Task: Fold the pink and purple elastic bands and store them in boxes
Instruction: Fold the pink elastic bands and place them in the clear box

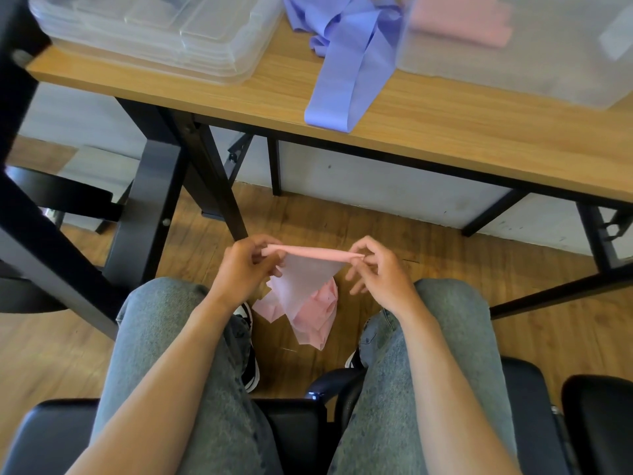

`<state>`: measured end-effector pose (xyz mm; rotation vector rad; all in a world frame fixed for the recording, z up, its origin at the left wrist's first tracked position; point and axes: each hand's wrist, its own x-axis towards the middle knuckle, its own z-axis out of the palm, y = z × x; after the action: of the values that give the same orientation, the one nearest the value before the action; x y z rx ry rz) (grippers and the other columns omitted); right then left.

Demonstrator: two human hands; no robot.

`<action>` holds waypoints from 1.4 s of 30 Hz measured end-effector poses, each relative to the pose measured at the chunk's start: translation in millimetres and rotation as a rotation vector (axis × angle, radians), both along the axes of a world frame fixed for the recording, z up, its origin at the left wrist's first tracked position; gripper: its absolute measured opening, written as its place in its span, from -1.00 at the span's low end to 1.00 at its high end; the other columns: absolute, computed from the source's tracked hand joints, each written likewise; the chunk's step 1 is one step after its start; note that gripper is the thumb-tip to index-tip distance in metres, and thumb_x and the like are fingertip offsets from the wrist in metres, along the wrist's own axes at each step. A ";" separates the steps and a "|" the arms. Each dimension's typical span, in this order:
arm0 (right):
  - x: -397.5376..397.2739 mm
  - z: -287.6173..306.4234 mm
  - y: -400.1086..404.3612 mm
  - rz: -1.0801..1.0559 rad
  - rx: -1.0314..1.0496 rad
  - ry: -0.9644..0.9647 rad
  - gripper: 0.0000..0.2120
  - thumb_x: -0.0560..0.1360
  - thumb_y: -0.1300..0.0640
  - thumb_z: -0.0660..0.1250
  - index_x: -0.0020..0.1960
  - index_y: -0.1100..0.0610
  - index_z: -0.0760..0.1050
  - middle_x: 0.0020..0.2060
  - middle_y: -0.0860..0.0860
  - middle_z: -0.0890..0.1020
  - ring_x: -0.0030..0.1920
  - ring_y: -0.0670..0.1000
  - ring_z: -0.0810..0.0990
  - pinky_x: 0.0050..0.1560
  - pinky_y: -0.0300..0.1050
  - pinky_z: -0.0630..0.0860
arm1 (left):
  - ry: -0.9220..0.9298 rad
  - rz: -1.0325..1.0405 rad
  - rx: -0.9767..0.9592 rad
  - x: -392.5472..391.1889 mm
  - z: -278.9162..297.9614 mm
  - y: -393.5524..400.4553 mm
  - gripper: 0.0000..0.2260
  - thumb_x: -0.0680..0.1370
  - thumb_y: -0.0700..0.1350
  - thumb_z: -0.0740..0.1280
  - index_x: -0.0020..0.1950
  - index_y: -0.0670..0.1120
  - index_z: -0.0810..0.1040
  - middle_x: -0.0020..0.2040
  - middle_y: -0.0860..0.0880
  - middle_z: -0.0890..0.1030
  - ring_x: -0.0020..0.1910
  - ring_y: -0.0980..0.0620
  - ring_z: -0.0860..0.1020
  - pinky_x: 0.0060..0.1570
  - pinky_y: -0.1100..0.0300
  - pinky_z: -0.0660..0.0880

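Observation:
A pink elastic band (303, 286) hangs between my knees, below the table's edge. My left hand (245, 269) pinches its top edge at the left end, and my right hand (378, 272) pinches the right end, so the edge is stretched flat between them. The rest of the band droops in a crumpled bunch toward the floor. A purple elastic band (346, 63) lies loose on the wooden table (445, 132), one loop reaching the front edge. A translucent box (513, 46) at the table's right holds folded pink bands (459, 22).
A stack of clear plastic lids or boxes (154, 32) sits at the table's left. Black table legs (212, 173) and a black frame (51, 217) stand to my left. I sit on a black chair (291, 426) over a wooden floor.

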<state>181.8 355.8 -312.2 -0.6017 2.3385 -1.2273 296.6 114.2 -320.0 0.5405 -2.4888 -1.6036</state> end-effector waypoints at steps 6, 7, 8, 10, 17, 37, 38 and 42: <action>-2.7 3.3 -1.2 -0.083 -0.243 -0.157 -0.88 0.64 0.36 0.29 0.09 0.18 0.53 -0.10 0.12 0.75 -0.10 0.09 0.78 -0.10 0.02 0.73 | -0.035 0.077 0.469 -4.5 8.0 -2.1 -0.82 0.61 -0.21 0.40 0.20 -0.18 0.61 0.03 -0.17 0.72 0.06 -0.11 0.72 0.09 0.04 0.66; -3.9 4.9 -0.7 -0.091 -0.290 -0.199 -0.90 0.63 0.35 0.32 0.10 0.20 0.55 -0.06 0.13 0.75 -0.05 0.11 0.78 -0.05 0.03 0.72 | -0.028 0.104 0.506 -4.9 8.7 -2.8 -0.81 0.61 -0.16 0.39 0.21 -0.18 0.61 0.02 -0.17 0.73 0.05 -0.11 0.72 0.09 0.03 0.66; -4.5 6.9 -0.2 -0.096 -0.333 -0.239 -0.91 0.63 0.31 0.35 0.12 0.22 0.56 -0.03 0.14 0.76 -0.02 0.13 0.77 -0.02 0.02 0.72 | -0.021 0.125 0.516 -5.0 8.7 -3.6 -0.79 0.62 -0.12 0.38 0.20 -0.19 0.62 0.01 -0.17 0.74 0.03 -0.12 0.73 0.09 0.01 0.67; -4.5 8.6 0.0 -0.114 -0.369 -0.280 -0.89 0.64 0.23 0.37 0.14 0.24 0.57 -0.01 0.13 0.76 -0.01 0.14 0.77 0.00 0.01 0.71 | -0.017 0.122 0.487 -4.2 7.5 -4.6 -0.79 0.61 -0.13 0.37 0.19 -0.21 0.62 -0.02 -0.16 0.74 -0.01 -0.13 0.73 0.06 0.00 0.68; -8.7 -1.6 5.3 -0.078 -0.233 -0.228 -0.60 0.58 0.19 0.45 0.40 0.04 0.53 0.12 0.02 0.74 0.06 0.00 0.75 0.00 -0.06 0.71 | 0.009 0.073 0.529 -3.9 6.4 -7.8 -0.70 0.59 -0.29 0.38 0.31 -0.09 0.54 0.06 -0.14 0.73 0.05 -0.09 0.73 0.05 0.08 0.68; -1.1 -3.4 -1.4 -0.033 0.021 0.155 -0.86 0.67 0.24 0.30 0.09 0.01 0.54 -0.32 -0.08 0.67 -0.41 -0.10 0.66 -0.33 -0.14 0.63 | 0.017 -0.103 -0.401 -1.0 -8.0 -5.7 -0.83 0.59 -0.04 0.42 0.14 -0.03 0.69 -0.08 0.12 0.68 -0.15 0.18 0.63 -0.06 0.18 0.64; -1.0 -3.1 -1.9 -0.055 -0.016 0.130 -0.86 0.65 0.27 0.30 0.08 0.04 0.54 -0.32 -0.06 0.68 -0.39 -0.10 0.68 -0.30 -0.18 0.63 | 0.021 -0.084 -0.390 -0.8 -6.2 -4.8 -0.83 0.58 -0.02 0.43 0.14 -0.01 0.70 -0.11 0.14 0.68 -0.19 0.18 0.64 -0.10 0.19 0.65; -5.5 -1.1 -2.2 -0.134 -0.191 -0.048 -0.84 0.60 0.37 0.32 0.08 0.16 0.60 -0.09 0.03 0.75 -0.06 -0.03 0.77 -0.07 -0.05 0.71 | 0.022 0.041 -0.024 -0.6 0.8 0.6 -0.85 0.56 -0.13 0.47 0.12 -0.10 0.71 -0.15 0.04 0.73 -0.21 0.07 0.71 -0.11 0.13 0.69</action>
<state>176.4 353.6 -313.3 -0.4767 2.2690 -1.5209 296.0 114.8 -319.2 0.5634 -2.4612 -1.5548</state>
